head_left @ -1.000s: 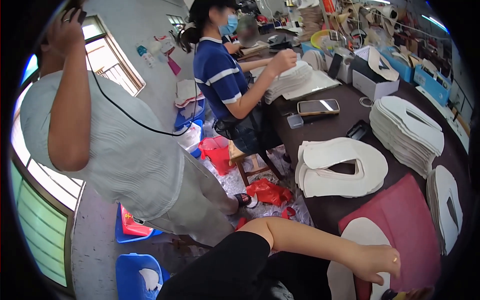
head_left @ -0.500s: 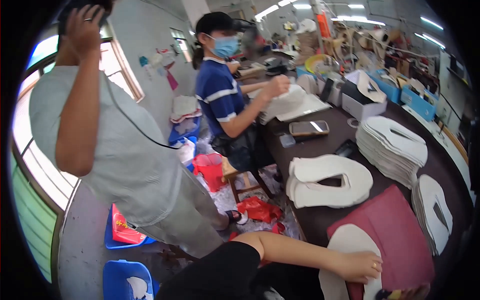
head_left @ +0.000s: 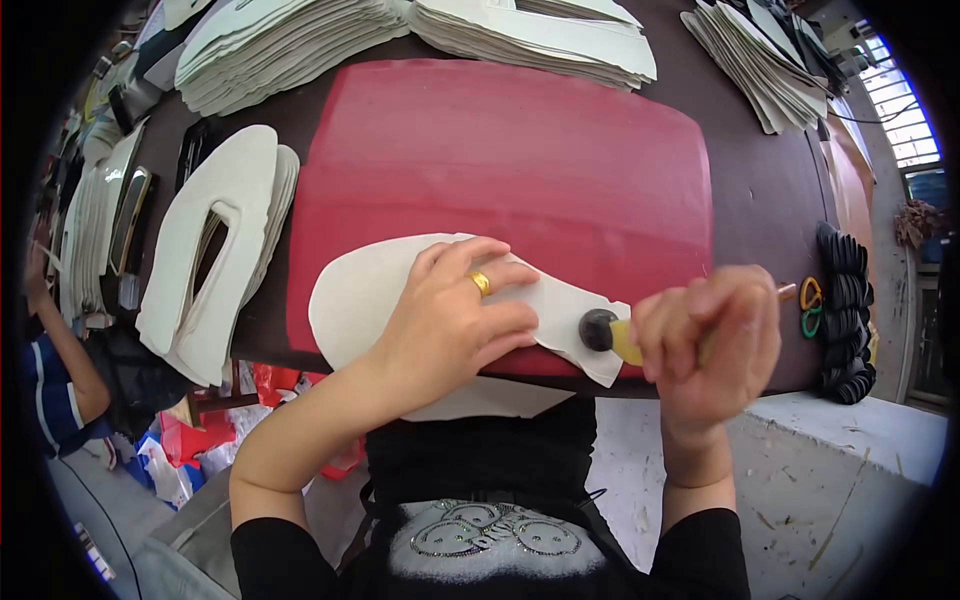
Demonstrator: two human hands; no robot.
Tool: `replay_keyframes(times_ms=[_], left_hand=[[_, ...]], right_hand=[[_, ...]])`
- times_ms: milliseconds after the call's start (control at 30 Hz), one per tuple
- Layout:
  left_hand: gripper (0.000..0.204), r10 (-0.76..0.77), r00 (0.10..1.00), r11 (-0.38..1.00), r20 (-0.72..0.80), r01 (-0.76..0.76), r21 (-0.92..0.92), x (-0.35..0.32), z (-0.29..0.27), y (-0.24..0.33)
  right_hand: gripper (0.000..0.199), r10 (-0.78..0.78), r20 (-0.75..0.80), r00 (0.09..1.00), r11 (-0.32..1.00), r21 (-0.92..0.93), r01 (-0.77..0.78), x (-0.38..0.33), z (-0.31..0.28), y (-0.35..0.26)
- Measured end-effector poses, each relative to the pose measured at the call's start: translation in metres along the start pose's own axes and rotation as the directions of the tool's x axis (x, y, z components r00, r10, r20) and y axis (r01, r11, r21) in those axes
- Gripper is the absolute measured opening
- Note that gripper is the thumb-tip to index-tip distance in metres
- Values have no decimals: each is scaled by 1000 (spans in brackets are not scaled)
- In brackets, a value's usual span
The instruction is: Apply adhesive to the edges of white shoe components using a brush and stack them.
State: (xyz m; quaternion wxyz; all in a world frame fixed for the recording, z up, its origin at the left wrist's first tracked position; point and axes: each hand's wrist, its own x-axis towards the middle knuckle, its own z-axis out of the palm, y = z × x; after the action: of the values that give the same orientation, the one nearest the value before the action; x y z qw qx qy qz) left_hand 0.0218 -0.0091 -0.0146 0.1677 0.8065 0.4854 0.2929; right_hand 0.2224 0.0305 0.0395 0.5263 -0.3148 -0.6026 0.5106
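Right grip [head_left: 710,340] clenched round black-headed tool [head_left: 598,330]; left grip [head_left: 455,315] spread on white piece [head_left: 360,290]; stacks [head_left: 290,55] behind red mat [head_left: 520,150].

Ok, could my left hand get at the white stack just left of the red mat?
Probably yes: your left hand lies on the white piece, and nothing stands between it and the white stack, just flat red mat.

The dark table [head_left: 765,195] here supports a red mat [head_left: 500,160], white panel [head_left: 365,295] at its six o'clock; cutout stack [head_left: 253,190] at nine; thick stack [head_left: 540,40] at twelve.
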Motion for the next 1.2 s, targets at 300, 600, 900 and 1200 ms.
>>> replay_keyframes(times_ms=[300, 600, 900, 1200], left_hand=[[6, -136, 990, 988, -42, 132, -81, 2, 10, 9], [8, -147, 988, 985, -45, 142, -98, 7, 11, 10], [7, -46, 999, 999, -26, 46, 9, 2, -3, -2], [7, 21, 999, 997, -32, -19, 69, -6, -9, -13]], right_hand=[[35, 97, 24, 995, 995, -37, -96, 3, 3, -13], [33, -119, 127, 985, 966, 244, 85, 3, 10, -44], [32, 20, 147, 989, 989, 145, -42, -1, 20, -25], [32, 138, 204, 969, 989, 21, -145, 8, 30, 6]])
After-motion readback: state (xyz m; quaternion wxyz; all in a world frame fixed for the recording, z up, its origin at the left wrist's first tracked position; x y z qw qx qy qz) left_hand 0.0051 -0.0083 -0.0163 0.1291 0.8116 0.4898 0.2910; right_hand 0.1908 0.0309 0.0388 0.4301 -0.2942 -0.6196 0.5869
